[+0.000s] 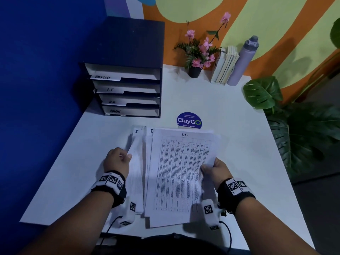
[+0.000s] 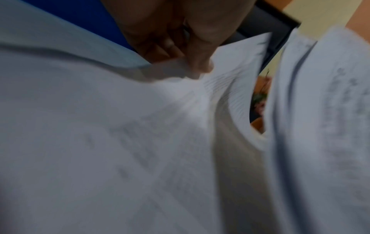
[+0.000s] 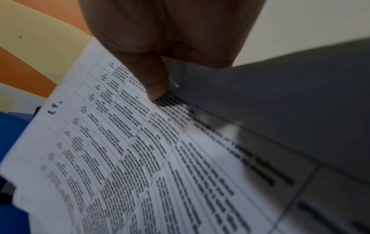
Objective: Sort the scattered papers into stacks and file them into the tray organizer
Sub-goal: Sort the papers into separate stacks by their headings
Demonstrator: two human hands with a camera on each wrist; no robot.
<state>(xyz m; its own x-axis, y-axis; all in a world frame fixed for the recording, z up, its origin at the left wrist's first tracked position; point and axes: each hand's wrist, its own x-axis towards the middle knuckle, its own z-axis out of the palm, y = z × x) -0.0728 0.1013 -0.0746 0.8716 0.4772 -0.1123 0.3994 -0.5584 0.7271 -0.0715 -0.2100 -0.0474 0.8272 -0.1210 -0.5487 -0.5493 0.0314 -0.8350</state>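
Observation:
A bundle of white printed papers (image 1: 176, 173) is held above the near half of the white table (image 1: 230, 126). The top sheet (image 3: 124, 150) carries a text grid and a handwritten "I.T." heading. My right hand (image 1: 214, 167) pinches the bundle's right edge, thumb on top. My left hand (image 1: 117, 159) grips a bent sheaf of sheets (image 2: 230, 88) at the bundle's left side. The dark tray organizer (image 1: 127, 74) stands at the table's far left, with four white trays labelled TASKLIST, I.T, H.R and ADMIN.
A round blue ClayGo sticker (image 1: 189, 120) lies just beyond the papers. At the back stand a potted pink flower (image 1: 197, 54), a few books (image 1: 224, 65) and a grey bottle (image 1: 243, 61). Large green leaves (image 1: 294, 116) hang by the right edge. A blue wall (image 1: 40, 70) borders the left.

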